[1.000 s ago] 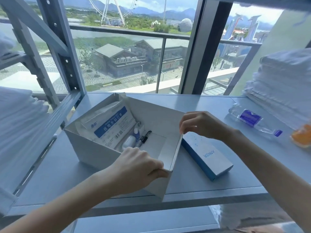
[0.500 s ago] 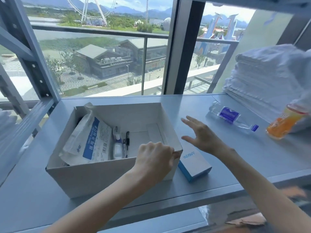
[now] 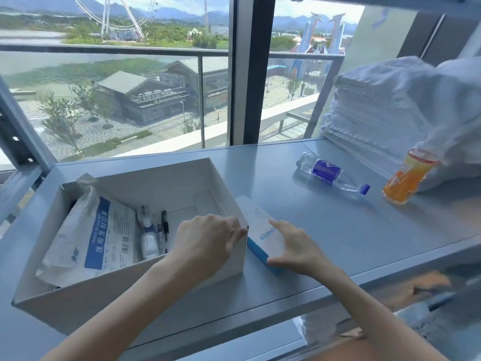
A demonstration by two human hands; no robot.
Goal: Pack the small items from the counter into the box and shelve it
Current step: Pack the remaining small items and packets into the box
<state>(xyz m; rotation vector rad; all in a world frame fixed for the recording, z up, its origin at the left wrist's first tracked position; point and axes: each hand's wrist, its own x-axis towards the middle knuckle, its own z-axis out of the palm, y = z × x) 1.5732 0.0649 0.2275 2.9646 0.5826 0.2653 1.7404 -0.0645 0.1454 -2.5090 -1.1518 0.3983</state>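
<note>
1. Head view, looking down at a grey counter [image 3: 325, 230] in front of a large window; an open white box [image 3: 130, 295] sits at the left.
2. The left hand [image 3: 208, 243] has its fingers curled over the box's near right corner, pinching the rim and steadying it.
3. In the box lie a flat white and blue pack [image 3: 99, 238], a small bottle [image 3: 149, 241] and a pen [image 3: 164, 225], all towards the left; the right part of the floor is bare.
4. The task's thing, a white and blue carton [image 3: 257, 222], lies flat on the counter just right of the box, against or just beside its right wall; its long axis runs from near to far, roughly along that wall.
5. The right hand [image 3: 294, 254] rests on the carton's near end; the index finger lies straight along the top, the thumb hooks the near blue edge and the other fingers drop over the right side; the grip looks light.
6. Judged from this, the right hand is the nearer one; the opening lies to the carton's left, over the wall, so the carton must be lifted and carried left.
7. Further right, well apart, a water bottle [image 3: 330, 175] lies on its side; beyond it are a juice bottle [image 3: 406, 178] and stacked towels [image 3: 377, 113].
</note>
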